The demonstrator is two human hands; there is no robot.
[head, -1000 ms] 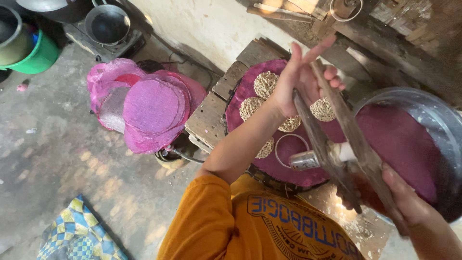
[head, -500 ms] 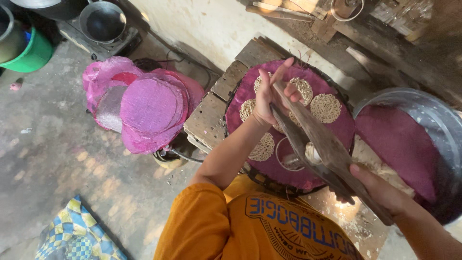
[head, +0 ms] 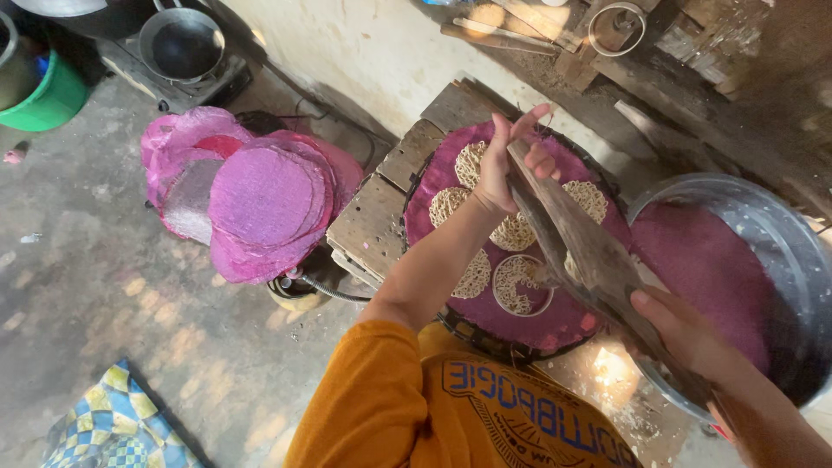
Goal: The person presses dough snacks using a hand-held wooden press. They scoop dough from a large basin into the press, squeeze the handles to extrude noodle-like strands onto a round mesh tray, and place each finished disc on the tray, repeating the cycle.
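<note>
My left hand (head: 505, 166) is closed round the upper end of a long wooden press (head: 589, 256), which slants across a round purple mat (head: 555, 328). My right hand (head: 685, 334) grips the press's lower end near the basin. Several pale noodle rounds (head: 449, 206) lie on the mat. A metal ring (head: 520, 284) holding fresh noodle strands sits just under the middle of the press. Whatever lies directly beneath the press is hidden.
The mat rests on a low plank table (head: 373, 227). A large metal basin (head: 784, 227) holding another purple mat (head: 711, 269) is at the right. Stacked pink mats (head: 269, 201) lie at the left, with a green bucket (head: 48, 102), a black pan (head: 182, 45) and a patterned cloth (head: 104, 426) on the floor.
My left hand went from spread fingers to a closed grip on the press's top. Both hands swung the press left and down over the mat, and the ring with noodles now shows.
</note>
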